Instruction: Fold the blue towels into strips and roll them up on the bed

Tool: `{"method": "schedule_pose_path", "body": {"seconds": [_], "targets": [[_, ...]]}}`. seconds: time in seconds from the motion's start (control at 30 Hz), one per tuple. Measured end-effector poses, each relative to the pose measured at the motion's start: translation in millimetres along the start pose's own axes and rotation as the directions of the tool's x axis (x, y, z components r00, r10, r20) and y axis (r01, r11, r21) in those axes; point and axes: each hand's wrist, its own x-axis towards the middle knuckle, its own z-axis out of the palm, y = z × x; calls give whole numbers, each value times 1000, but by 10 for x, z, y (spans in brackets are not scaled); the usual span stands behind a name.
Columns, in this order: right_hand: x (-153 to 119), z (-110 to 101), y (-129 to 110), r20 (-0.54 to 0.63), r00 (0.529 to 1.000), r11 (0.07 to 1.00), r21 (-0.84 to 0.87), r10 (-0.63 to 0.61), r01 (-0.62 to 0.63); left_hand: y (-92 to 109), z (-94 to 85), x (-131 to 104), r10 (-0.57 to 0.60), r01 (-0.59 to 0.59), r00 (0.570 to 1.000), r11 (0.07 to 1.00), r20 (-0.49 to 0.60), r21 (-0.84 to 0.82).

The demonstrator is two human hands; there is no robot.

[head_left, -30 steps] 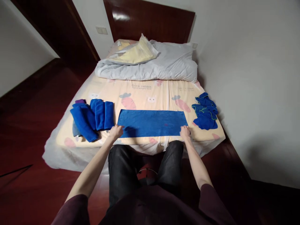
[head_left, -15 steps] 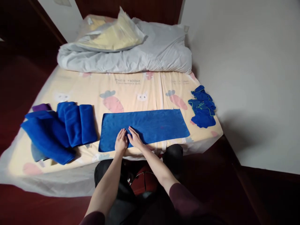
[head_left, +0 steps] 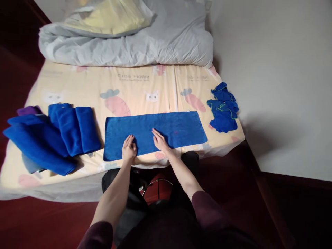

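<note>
A blue towel (head_left: 145,133) lies spread flat as a long rectangle near the front edge of the bed. My left hand (head_left: 129,148) rests on its left part, fingers stretched out and holding nothing. On the middle of the towel lies my right hand (head_left: 160,140), also flat with fingers extended. To the left is a heap of folded blue towels (head_left: 70,129), with a bit of purple cloth (head_left: 29,110) showing behind it. A crumpled blue cloth with green edging (head_left: 223,112) sits to the right.
The bed has a patterned sheet (head_left: 140,95) with carrots and rabbit faces. A rolled grey-white quilt (head_left: 124,52) lies across the back, a yellow pillow (head_left: 116,17) on it. A wall (head_left: 280,86) stands on the right.
My hands have moved apart along the towel, the right one sliding rightward from beside the left. The view has tilted down and shifted slightly. The towel stays flat.
</note>
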Motion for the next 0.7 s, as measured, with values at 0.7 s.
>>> {"method": "schedule_pose_path", "body": {"seconds": [0.7], "targets": [[-377,-1861,787,-224,958,933,-268,182,-240,59,-48,8,-32,33,999,999,29,-18]]}}
